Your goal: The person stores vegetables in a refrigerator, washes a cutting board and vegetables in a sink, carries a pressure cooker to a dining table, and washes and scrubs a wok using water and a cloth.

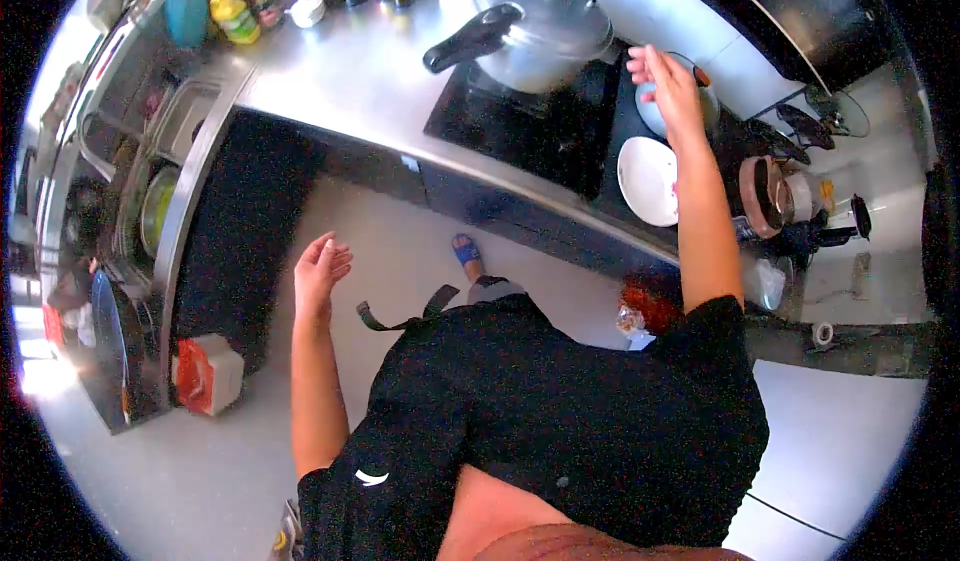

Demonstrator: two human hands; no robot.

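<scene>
My right hand (pixel 665 89) is raised over the counter with its fingers loosely apart, and nothing shows in it. Behind it, partly covered by the hand, is a rounded grey-blue vessel or lid (pixel 650 119); I cannot tell whether they touch. Just below my right hand, a white dish (pixel 645 183) sits beside the cooktop, its right edge hidden by my forearm. A silver pressure cooker (pixel 548 46) with a black handle stands on the black cooktop (pixel 510 126). My left hand (pixel 322 269) hangs in the air above the floor, fingers slightly bent and apart, holding nothing.
Several bottles and a yellow container (pixel 234 19) line the back of the steel counter (pixel 350 71). A sink (pixel 190 121) is at the left. On the floor at lower left stands a red-and-white box (pixel 208 374). Round pink-brown containers (pixel 765 196) stand at the right.
</scene>
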